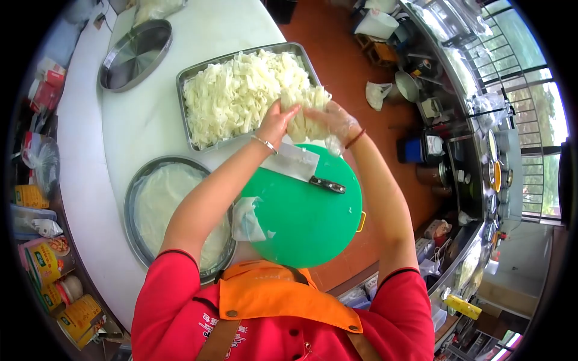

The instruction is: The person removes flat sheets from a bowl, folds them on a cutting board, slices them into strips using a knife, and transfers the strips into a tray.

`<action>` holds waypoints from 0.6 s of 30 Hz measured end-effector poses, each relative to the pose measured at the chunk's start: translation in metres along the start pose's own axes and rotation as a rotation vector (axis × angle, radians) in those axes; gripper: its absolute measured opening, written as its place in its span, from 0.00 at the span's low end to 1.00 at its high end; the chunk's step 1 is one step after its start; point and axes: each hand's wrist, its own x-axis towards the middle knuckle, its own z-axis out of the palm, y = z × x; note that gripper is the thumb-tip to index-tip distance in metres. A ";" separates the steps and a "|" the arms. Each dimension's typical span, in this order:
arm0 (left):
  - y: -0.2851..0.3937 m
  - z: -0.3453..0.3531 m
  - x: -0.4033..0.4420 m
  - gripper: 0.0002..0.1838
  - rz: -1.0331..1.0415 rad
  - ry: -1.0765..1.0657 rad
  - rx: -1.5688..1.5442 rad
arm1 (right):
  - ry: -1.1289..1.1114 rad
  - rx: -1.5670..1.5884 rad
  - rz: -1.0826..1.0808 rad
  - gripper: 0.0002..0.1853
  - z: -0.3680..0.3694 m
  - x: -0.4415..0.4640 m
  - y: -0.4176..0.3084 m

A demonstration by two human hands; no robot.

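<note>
Wide pale noodles (241,90) fill a rectangular metal tray (183,114). At the tray's right front corner, my left hand (278,123) and my right hand (334,121) hold a bunch of noodles (304,114) between them. The right hand seems to wear a clear plastic glove; the left looks bare. Just below the hands, a cleaver (295,162) with a dark handle lies on a round green cutting board (301,216). A white scrap of sheet (247,219) hangs at the board's left edge. Left of it, a round metal pan (131,210) holds a pale flat sheet (165,192).
An empty round metal pan (137,55) rests on the white table (120,138) at the upper left. Packets and tins (78,316) line the far left. Past the red floor (337,60), a counter with pots and bowls (494,174) runs along the right.
</note>
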 end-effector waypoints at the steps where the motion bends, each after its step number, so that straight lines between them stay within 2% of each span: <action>1: 0.004 -0.004 0.020 0.22 0.032 -0.006 0.005 | -0.054 -0.001 -0.029 0.25 -0.010 0.017 -0.012; 4: 0.000 -0.028 0.081 0.21 0.025 0.060 0.175 | -0.014 0.016 0.071 0.21 -0.021 0.073 -0.015; 6: -0.019 -0.053 0.121 0.21 -0.048 0.147 0.363 | -0.066 -0.745 -0.314 0.15 -0.040 0.162 0.074; 7: -0.025 -0.060 0.132 0.25 -0.018 0.249 0.525 | -0.011 -0.994 -0.267 0.16 -0.026 0.169 0.064; 8: -0.033 -0.065 0.142 0.28 0.028 0.291 0.616 | 0.175 -0.895 -0.097 0.18 -0.022 0.163 0.060; 9: -0.037 -0.066 0.146 0.30 0.073 0.333 0.705 | 0.369 -0.765 0.052 0.20 -0.004 0.126 0.015; 13: -0.039 -0.059 0.145 0.36 0.362 0.350 1.237 | 0.400 -0.789 0.065 0.24 -0.001 0.125 0.016; 16: -0.037 -0.063 0.145 0.33 0.539 0.317 1.389 | 0.415 -0.808 0.095 0.27 0.005 0.115 0.030; 18: 0.001 -0.059 0.115 0.27 0.489 0.100 1.524 | 0.659 -0.842 -0.172 0.24 0.005 0.098 0.042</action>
